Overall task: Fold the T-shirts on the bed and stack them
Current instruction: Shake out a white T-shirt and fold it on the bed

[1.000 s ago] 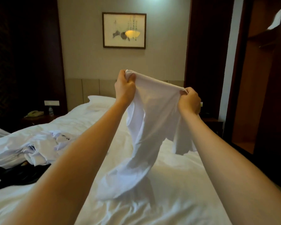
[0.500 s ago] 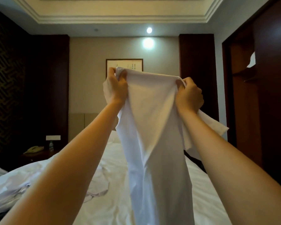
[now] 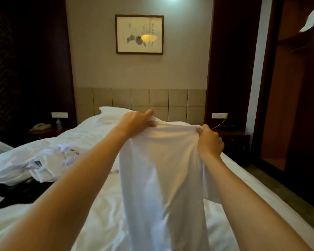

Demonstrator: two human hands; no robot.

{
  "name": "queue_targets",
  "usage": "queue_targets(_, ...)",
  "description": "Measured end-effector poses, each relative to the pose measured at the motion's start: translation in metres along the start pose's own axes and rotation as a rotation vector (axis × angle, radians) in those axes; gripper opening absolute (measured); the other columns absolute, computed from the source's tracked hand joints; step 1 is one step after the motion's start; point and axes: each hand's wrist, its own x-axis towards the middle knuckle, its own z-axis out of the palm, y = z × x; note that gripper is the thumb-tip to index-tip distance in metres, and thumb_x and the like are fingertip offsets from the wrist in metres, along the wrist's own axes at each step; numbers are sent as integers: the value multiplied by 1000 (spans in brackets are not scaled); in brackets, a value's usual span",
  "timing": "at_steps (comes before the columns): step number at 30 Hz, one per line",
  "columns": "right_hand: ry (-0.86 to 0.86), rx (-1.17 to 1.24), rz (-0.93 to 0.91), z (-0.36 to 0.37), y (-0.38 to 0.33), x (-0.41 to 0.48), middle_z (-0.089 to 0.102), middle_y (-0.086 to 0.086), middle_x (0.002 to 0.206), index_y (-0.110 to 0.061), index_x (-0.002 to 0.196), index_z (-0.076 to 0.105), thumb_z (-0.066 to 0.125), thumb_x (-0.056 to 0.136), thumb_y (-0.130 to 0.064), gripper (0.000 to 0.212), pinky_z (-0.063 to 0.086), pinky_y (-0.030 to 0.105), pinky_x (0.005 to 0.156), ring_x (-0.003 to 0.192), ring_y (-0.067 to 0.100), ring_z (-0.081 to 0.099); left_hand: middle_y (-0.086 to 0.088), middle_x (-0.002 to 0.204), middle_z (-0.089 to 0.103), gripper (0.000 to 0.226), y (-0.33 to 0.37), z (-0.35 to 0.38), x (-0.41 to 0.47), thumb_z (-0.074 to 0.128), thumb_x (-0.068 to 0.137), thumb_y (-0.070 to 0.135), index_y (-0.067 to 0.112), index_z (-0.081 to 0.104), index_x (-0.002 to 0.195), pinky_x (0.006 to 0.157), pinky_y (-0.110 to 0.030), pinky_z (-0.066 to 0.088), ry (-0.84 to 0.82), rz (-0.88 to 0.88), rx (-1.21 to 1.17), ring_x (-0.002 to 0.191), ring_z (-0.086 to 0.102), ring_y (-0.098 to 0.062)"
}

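A white T-shirt point(image 3: 163, 178) hangs in the air over the bed point(image 3: 98, 220), stretched at its top edge between two hands, its cloth falling in long folds toward the sheet and out of view at the bottom. The left hand point(image 3: 136, 122) grips the upper left corner, its fingers point(image 3: 149, 113) curled over a bunch of the fabric. The right hand point(image 3: 209, 142) clenches the upper right corner, with the cloth pinched under the thumb. Both bare forearms reach forward from the near edge of the view. To the left on the bed lies a crumpled pile of white shirts point(image 3: 34, 163), and just in front of it, touching it, a dark garment point(image 3: 20, 194) is spread on the sheet. Beyond the held shirt a white pillow point(image 3: 112, 113) rests against the padded headboard point(image 3: 140, 100). A framed picture point(image 3: 139, 34) hangs on the wall above. At the left of the bed a telephone point(image 3: 40, 126) and a small bottle point(image 3: 58, 122) stand on a nightstand point(image 3: 43, 132); a second nightstand point(image 3: 232, 138) stands at the right.
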Motion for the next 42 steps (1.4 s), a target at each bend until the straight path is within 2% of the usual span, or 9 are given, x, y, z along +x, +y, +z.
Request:
queue_targets(5, -129, 83, -188, 0, -7, 16, 62, 15, 95, -9, 99, 58, 40, 100, -35, 32, 31, 30, 64, 91, 34, 56, -23, 106, 64, 32, -24, 7, 10, 40, 98, 38, 9, 45, 113, 68, -34, 31, 99, -185, -53, 97, 59, -40)
queue_targets(9, -367, 364, -123, 1, -11, 19, 54, 7, 73, -3, 78, 64, 68, 79, -22, 20, 34, 31, 58, 74, 23, 50, -22, 106, 64, 25, -35, 23, 8, 37, 100, 30, 9, 45, 112, 69, -34, 33, 82, -218, -86, 95, 59, -39)
queue_targets(14, -646, 45, -141, 8, 12, 17, 37, 2, 58, -11, 53, 44, 58, 72, 5, 28, 25, 24, 49, 56, 14, 34, -24, 102, 63, 29, -45, 19, 3, 32, 102, 31, 7, 45, 112, 68, -33, 29, 125, -280, -135, 93, 58, -39)
queue_targets(19, -605, 16, -76, 39, 20, 3, 44, 4, 63, -14, 60, 48, 52, 81, -2, 25, 28, 24, 48, 59, 18, 42, -21, 98, 63, 22, -44, 26, 1, 33, 101, 30, 10, 43, 103, 66, -32, 30, 120, -272, -204, 86, 56, -36)
queue_targets(27, -519, 391, 136, 65, 18, -5, 43, 5, 69, -13, 63, 37, 38, 87, 2, 27, 26, 30, 55, 70, 24, 40, -20, 98, 62, 24, -52, 28, 1, 34, 101, 33, 11, 43, 105, 66, -33, 30, 102, -284, -157, 85, 55, -36)
queue_targets(30, -614, 570, 129, 60, 14, -6, 51, 4, 88, -18, 85, 50, 46, 89, -7, 12, 38, 27, 64, 85, 24, 49, -20, 101, 64, 28, -62, 34, 1, 34, 101, 33, 8, 44, 111, 66, -33, 32, 80, -298, -86, 90, 58, -37)
queue_targets(33, -674, 728, 31, 55, 15, -10, 54, 8, 93, -29, 106, 50, 53, 90, -4, 30, 47, 23, 68, 84, 21, 55, -23, 102, 62, 30, -67, 40, -1, 35, 101, 33, 7, 44, 113, 67, -34, 32, 64, -343, -109, 92, 58, -38)
queue_targets(39, -496, 759, -58, 62, 14, -15, 60, -6, 98, -26, 91, 60, 57, 93, -17, 9, 43, 25, 81, 91, 17, 55, -23, 106, 61, 28, -59, 50, -12, 35, 101, 29, 6, 40, 115, 67, -36, 35, 20, -357, -205, 92, 57, -40)
queue_targets(42, -478, 736, 5, 65, 13, -17, 63, -2, 85, -18, 85, 65, 59, 93, -26, 13, 42, 23, 72, 84, 16, 56, -16, 112, 62, 23, -44, 54, -19, 37, 99, 19, 12, 42, 120, 69, -35, 39, -8, -229, -276, 92, 58, -36)
